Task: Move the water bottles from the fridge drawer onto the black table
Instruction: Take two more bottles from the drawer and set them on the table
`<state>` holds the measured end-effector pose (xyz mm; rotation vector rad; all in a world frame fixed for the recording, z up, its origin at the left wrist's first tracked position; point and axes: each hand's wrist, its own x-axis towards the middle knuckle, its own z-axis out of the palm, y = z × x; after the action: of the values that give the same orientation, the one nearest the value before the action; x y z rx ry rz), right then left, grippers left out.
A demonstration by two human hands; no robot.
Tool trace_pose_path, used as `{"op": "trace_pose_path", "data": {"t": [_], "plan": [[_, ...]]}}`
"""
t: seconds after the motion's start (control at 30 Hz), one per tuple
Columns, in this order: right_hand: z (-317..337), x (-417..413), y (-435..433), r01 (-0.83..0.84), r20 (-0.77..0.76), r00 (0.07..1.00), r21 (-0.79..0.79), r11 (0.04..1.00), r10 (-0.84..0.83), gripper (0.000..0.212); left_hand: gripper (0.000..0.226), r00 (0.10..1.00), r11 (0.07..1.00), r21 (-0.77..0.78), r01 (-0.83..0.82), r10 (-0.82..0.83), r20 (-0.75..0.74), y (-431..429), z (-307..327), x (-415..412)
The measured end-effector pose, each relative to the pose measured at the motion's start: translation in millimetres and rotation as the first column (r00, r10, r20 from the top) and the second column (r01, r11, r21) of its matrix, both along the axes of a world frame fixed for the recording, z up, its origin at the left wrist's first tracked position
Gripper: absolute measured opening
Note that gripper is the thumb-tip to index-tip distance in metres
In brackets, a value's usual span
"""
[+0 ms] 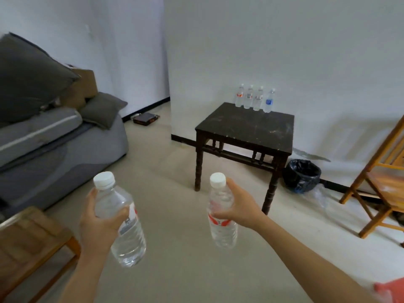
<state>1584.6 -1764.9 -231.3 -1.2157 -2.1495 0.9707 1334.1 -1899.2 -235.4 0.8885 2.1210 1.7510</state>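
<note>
Both arms reach forward over the floor, the left hand (99,224) and right hand (237,206) each gripping a white-capped water bottle upright, well short of the black table (247,127) holding four bottles (254,99).

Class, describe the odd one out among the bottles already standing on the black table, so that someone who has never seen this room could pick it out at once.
Find the black table against the white wall. Four water bottles stand in a row along its far edge. The one you want is the blue-label bottle at the right end; its three neighbours carry red and white labels.
</note>
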Motion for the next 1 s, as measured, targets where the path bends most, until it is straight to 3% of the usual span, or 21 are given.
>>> {"op": "trace_pose_path", "data": {"t": [0.3, 0.5, 0.63, 0.83, 1.0], "plan": [[5.8, -111.8, 24.9, -0.050, -0.057, 0.997, -0.066, 0.997, 0.046, 0.061, 0.081, 0.999, 0.999, 0.022, 0.033, -0.033, 0.011, 21.7, 5.0, -106.0], [-5.4, -148.0, 72.7, -0.065, -0.022, 0.998, -0.111, 0.992, 0.063, 0.069, 0.075, 0.998, 0.998, -0.015, 0.060, -0.060, -0.014, 66.9, -2.9, -131.0], [-23.6, -180.5, 128.5, -0.074, -0.023, 0.997, -0.154, 0.985, 0.071, 0.069, 0.063, 0.993, 0.993, 0.030, 0.110, -0.111, 0.046, 120.6, 0.5, -149.9], [-38.0, -246.5, 232.3, -0.095, -0.043, 0.995, -0.143, 0.985, 0.089, 0.079, 0.064, 0.994, 0.993, 0.039, 0.111, -0.112, 0.011, 218.4, 10.8, -205.2], [-15.4, -304.7, 302.0, -0.204, -0.074, 0.978, -0.109, 0.973, 0.196, 0.063, 0.064, 1.000, 0.999, 0.046, -0.010, 0.010, 0.015, 272.8, 15.1, -251.4]]}}
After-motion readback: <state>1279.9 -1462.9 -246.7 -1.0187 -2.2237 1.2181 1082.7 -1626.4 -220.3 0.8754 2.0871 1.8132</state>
